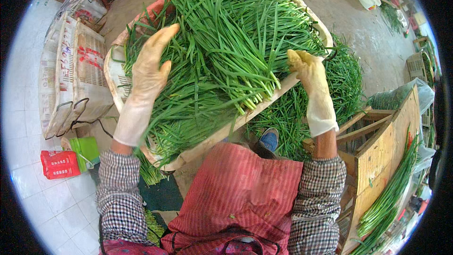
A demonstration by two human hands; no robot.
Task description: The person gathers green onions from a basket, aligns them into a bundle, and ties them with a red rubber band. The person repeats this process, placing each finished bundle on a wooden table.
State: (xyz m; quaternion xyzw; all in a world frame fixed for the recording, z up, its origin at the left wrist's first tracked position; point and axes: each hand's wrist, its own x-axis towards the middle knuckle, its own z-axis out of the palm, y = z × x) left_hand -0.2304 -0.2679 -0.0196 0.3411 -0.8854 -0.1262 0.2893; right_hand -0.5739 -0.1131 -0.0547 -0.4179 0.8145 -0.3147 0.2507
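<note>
Long green leafy stalks, apparently garlic chives (226, 39), are heaped in a large pale plastic crate (216, 140) in front of me. Their pale cut ends point mostly to the right and towards me. My left hand (150, 63), in a cream rubber glove, is over the crate's left part, fingers extended and thumb apart, holding nothing. My right hand (308, 67), in a yellowish glove, is at the crate's near right rim, just right of the stalk ends. Its fingers are curled; whether they pinch anything is not clear.
More green leaves (339, 78) lie piled on the floor right of the crate. A wooden stand (375, 159) at the right bears a bundle of chives (389, 194). White plastic crates (88, 60) stand at the left, near a red packet (60, 164) and a green container (85, 150).
</note>
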